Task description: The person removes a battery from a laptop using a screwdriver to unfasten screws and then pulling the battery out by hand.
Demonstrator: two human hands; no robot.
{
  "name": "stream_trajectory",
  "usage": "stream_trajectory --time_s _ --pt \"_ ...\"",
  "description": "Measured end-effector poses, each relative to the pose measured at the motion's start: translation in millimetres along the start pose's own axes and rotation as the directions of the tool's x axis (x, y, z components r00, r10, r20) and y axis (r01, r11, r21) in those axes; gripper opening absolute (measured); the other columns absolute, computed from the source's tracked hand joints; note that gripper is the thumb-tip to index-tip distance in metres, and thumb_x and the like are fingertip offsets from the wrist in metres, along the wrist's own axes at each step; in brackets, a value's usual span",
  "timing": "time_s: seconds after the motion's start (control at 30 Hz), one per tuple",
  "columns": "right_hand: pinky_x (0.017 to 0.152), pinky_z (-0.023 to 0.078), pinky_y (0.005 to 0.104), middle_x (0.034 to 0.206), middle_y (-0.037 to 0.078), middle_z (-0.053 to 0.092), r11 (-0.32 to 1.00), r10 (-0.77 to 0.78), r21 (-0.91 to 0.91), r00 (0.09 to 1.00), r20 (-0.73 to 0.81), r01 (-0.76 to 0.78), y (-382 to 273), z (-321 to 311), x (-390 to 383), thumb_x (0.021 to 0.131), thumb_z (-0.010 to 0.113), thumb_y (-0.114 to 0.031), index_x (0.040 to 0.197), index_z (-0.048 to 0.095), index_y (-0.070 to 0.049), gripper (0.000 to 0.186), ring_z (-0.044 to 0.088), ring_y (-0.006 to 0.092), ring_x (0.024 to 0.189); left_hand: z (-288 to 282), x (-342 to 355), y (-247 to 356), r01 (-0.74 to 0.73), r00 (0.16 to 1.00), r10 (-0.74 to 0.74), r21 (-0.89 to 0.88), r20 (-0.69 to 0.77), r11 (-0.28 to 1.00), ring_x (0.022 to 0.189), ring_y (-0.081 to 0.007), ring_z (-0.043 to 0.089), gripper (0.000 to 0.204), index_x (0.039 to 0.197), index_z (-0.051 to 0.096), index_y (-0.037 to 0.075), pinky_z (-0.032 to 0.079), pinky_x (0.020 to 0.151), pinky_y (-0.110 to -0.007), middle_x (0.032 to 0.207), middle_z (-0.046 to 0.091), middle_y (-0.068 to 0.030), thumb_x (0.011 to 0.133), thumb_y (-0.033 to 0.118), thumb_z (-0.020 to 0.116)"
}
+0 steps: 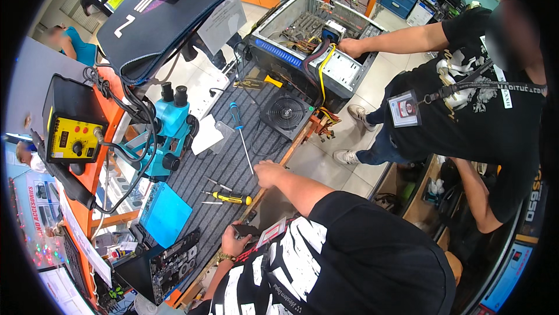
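My right hand (pixel 269 173) rests with curled fingers on the front edge of the ribbed grey bench mat (pixel 233 158), holding nothing I can see. Just left of it ends the shaft of a long blue-handled screwdriver (pixel 236 114). A yellow-and-black screwdriver (pixel 230 198) and tweezers (pixel 218 184) lie a little nearer to me. My left hand (pixel 233 244), with a watch on its wrist, grips a small dark device (pixel 246 230) at the bench edge.
A co-worker in a black shirt stands at the right, one hand (pixel 350 47) inside an open computer case (pixel 273 50). A fan-topped power supply (pixel 286 112), a teal microscope (pixel 169 128), a blue pad (pixel 166 213), a circuit board (pixel 174 262) and a yellow-faced station (pixel 73 134) crowd the bench.
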State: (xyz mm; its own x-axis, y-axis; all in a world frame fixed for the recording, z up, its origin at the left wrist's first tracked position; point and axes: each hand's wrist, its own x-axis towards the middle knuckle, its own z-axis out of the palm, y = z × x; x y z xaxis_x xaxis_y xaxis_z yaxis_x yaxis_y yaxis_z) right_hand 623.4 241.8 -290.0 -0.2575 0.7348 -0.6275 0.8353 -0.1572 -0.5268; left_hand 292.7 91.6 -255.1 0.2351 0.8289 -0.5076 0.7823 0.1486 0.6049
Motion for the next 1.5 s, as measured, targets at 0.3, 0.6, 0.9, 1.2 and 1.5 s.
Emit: stream_trajectory --time_s 0.3,0.6,0.9,1.2,1.5 --pt "0.127 0.047 0.0475 0.168 0.013 0.056 1.000 0.007 0.012 0.999 0.051 -0.007 0 -6 -2 0.096 0.073 -0.017 0.152 0.065 -0.009 0.057 0.051 0.0357 0.156 1 3 -8 -0.144 0.989 0.146 0.062 -0.031 0.988 0.104 -0.0259 0.079 0.069 0.139 0.070 0.005 0.063 0.091 -0.038 0.118 0.080 -0.0131 0.080 0.018 0.102" --pt "0.128 0.046 0.0473 0.169 0.014 0.055 1.000 0.001 -0.008 1.000 0.024 -0.001 0 -3 0 0.097 0.075 -0.018 0.153 0.064 -0.009 0.058 0.050 0.0360 0.156 -2 0 4 -0.044 0.999 0.044 -0.032 -0.006 0.999 0.120 -0.0263 0.079 0.067 0.138 0.071 0.002 0.063 0.105 -0.038 0.127 0.078 -0.0148 0.078 0.008 0.101" --pt "0.127 0.047 0.0469 0.164 0.014 0.059 1.000 -0.008 -0.014 1.000 0.027 0.009 1 -4 1 0.096 0.074 -0.017 0.149 0.066 -0.008 0.054 0.053 0.0359 0.154 -5 0 14 -0.002 1.000 0.003 -0.006 0.016 1.000 0.119 -0.0264 0.079 0.067 0.138 0.070 0.001 0.063 0.105 -0.039 0.126 0.079 -0.0156 0.078 0.008 0.101" --pt "0.125 0.049 0.0482 0.162 0.014 0.060 1.000 -0.017 -0.021 0.999 0.029 0.018 3 0 6 0.095 0.074 -0.016 0.147 0.067 -0.008 0.053 0.054 0.0362 0.152 -5 0 13 -0.004 1.000 0.004 -0.008 0.012 1.000 0.117 -0.0279 0.079 0.067 0.138 0.071 0.003 0.063 0.102 -0.039 0.125 0.079 -0.0149 0.079 0.010 0.101" --pt "0.124 0.051 0.0494 0.160 0.014 0.061 1.000 -0.009 -0.001 1.000 0.006 0.009 4 2 3 0.095 0.075 -0.017 0.146 0.068 -0.008 0.053 0.055 0.0363 0.152 -2 2 5 -0.014 1.000 0.014 0.018 -0.005 1.000 0.118 -0.0320 0.078 0.066 0.136 0.073 0.005 0.060 0.104 -0.041 0.125 0.079 -0.0150 0.077 0.013 0.101"
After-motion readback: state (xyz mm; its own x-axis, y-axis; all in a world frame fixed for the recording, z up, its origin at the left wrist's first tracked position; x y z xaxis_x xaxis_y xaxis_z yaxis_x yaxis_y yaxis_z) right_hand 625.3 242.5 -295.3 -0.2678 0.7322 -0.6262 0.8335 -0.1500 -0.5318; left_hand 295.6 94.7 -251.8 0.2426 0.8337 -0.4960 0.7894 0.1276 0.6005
